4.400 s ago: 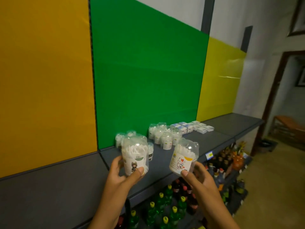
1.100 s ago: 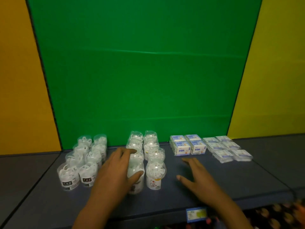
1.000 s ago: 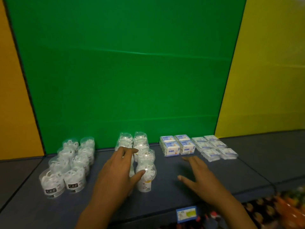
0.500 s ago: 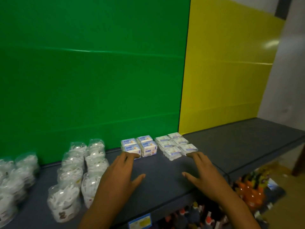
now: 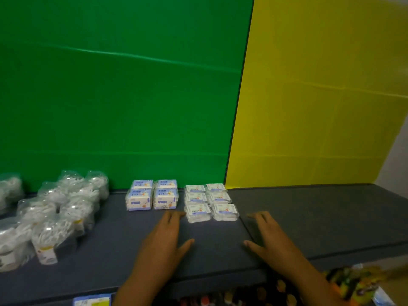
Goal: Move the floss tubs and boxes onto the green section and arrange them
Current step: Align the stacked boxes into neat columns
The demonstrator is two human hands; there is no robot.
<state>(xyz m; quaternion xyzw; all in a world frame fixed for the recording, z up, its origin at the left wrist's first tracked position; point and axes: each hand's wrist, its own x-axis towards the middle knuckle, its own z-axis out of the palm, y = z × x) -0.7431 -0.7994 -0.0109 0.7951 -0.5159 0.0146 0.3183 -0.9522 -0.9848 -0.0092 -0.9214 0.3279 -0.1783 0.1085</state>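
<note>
Both hands are empty now: the left hand (image 5: 162,241) and right hand (image 5: 270,239) hover flat over the grey shelf (image 5: 320,217), fingers spread and relaxed, gripping nothing. A few seconds ago each carried a floss tub; those have since been set down at the front of the clear tubs (image 5: 59,208), and the hands have slid rightward to the boxes. I'd judge the carrying is done and only tidying remains. Behind everything stands the green panel (image 5: 121,96), with the yellow panel (image 5: 320,96) to its right. The tubs sit in rows well to the left of the left hand. The blue-labelled boxes (image 5: 152,196) lie just beyond that hand, against the green. The small flat boxes (image 5: 210,202) rest between the two hands' fingertips, the left fingers almost touching the nearest one, the right fingers just beside the row's edge, close to where green meets yellow.
</note>
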